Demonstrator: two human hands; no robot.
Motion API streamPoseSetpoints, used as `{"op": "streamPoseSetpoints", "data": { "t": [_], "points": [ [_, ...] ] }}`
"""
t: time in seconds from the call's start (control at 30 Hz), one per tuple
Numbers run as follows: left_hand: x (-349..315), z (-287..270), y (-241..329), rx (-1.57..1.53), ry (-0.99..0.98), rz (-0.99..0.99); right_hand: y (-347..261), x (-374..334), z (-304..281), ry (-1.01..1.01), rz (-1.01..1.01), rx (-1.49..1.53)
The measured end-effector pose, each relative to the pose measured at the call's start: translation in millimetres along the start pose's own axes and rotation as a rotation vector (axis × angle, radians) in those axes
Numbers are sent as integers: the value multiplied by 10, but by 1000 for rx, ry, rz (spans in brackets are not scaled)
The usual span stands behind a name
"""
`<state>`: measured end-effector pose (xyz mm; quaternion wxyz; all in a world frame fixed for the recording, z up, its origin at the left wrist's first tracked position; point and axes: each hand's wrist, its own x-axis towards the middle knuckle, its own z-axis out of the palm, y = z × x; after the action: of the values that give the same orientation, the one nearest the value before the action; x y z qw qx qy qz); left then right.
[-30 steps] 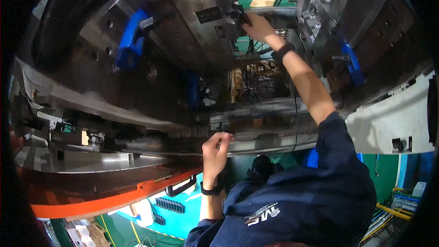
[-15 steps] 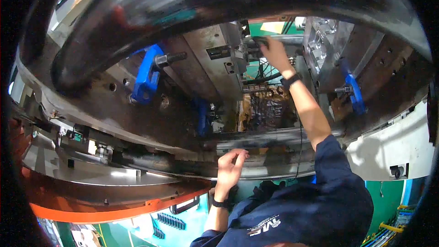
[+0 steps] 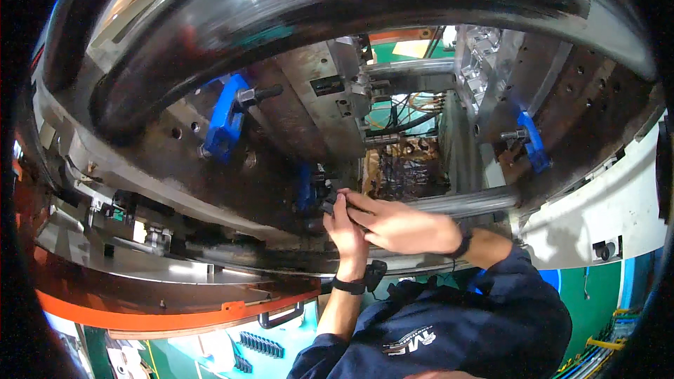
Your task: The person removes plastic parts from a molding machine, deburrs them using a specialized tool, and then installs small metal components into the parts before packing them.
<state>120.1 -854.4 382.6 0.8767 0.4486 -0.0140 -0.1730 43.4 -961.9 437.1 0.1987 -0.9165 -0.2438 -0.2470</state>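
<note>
My two hands meet low in the middle, just in front of the opening between the machine's steel plates. Between the fingertips sits a small dark block-like piece (image 3: 329, 203), mostly covered, so its kind is unclear. My left hand (image 3: 347, 235) is closed around it from below. From the right, my right hand (image 3: 407, 226) reaches across, its fingers closed at the same piece and overlapping the left fingers. A round steel bar (image 3: 477, 202) runs behind my right hand. Close beyond the fingertips, a blue clamp (image 3: 304, 186) sits on the left plate.
A thick dark curved bar (image 3: 337, 7) arches across the top. Blue clamps with bolts jut from the left plate (image 3: 226, 123) and the right plate (image 3: 535, 142). Cables (image 3: 411, 116) hang inside the opening. An orange rail (image 3: 175, 319) lies lower left, above several small black parts (image 3: 261, 344).
My right hand has come back from the far metal block by the upper bar to my left hand. My left hand has moved up slightly, and both now hold the small dark piece.
</note>
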Motion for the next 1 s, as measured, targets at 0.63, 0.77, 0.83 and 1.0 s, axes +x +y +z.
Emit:
{"op": "streamPoseSetpoints", "data": {
  "t": [0.63, 0.77, 0.83, 1.0],
  "points": [
    [-748, -565, 157, 426, -95, 97, 2627, 830, -991, 589, 693, -283],
    [-922, -685, 194, 423, -80, 71, 2694, 1097, -873, 357, 662, 55],
    [-1046, -759, 236, 378, -70, 52, 2818, 1157, -835, 480, 450, -158],
    [-1442, -1169, 752, 936, -481, -187, 2877, 736, -802, 666, 609, -237]
  ]
}}
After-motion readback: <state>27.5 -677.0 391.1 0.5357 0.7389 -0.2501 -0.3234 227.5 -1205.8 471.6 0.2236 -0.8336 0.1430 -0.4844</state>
